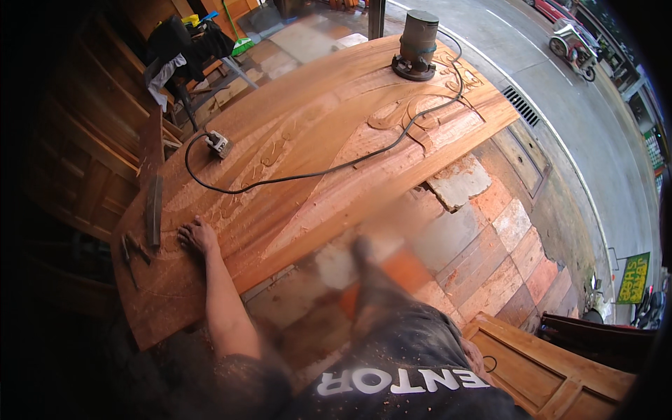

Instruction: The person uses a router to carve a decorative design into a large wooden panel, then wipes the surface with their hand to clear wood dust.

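My left hand (199, 236) lies palm down on the near left end of a large carved wooden panel (301, 150), fingers spread and seemingly holding nothing. Close beside it is a long flat strip (154, 213), dark and straight-edged. Some thin dark tools (133, 255), too dim to name, lie to its left. At the panel's far end a router (418, 47) stands upright. Its black cord (329, 168) loops across the carving to a white plug or socket (218, 144). My right hand does not show; only a bit of skin appears beside my dark shirt (399, 364).
Worn, patchy tiles (455, 245) cover the floor along the panel's right side. A panelled door (553, 371) lies at lower right, and more wooden doors (84, 147) stand at left. A cluttered stand (185, 52) and green broom (242, 46) are behind. A road (532, 56) runs beyond a drain grate (521, 105).
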`<state>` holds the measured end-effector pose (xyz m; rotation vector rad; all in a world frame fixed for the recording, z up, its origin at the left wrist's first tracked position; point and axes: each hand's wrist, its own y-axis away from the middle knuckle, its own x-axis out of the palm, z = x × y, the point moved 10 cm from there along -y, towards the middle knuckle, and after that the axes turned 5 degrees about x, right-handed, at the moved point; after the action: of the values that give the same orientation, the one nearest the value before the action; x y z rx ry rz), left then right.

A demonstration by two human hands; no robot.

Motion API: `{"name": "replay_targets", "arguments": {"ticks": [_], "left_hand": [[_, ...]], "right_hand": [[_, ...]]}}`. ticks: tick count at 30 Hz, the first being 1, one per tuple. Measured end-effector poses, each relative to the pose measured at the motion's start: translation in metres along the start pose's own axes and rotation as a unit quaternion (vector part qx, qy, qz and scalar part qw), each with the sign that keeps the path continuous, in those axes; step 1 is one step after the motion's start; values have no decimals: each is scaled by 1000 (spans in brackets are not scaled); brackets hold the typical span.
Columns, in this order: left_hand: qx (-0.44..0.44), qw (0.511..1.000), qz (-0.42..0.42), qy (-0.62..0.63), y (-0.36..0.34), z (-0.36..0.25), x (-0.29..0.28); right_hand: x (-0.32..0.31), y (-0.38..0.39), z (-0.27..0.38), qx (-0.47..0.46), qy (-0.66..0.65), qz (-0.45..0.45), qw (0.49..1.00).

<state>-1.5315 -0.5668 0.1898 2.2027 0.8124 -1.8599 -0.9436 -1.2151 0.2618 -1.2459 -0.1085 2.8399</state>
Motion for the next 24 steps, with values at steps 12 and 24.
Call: {"name": "replay_targets", "arguments": {"ticks": [12, 24], "left_hand": [[-3, 999, 19, -34, 1, -1, -5], [0, 1000, 20, 3, 15, -11, 3]], "right_hand": [[-7, 4, -1, 1, 0, 0, 1000], [-16, 10, -9, 9, -2, -3, 1000]]}}
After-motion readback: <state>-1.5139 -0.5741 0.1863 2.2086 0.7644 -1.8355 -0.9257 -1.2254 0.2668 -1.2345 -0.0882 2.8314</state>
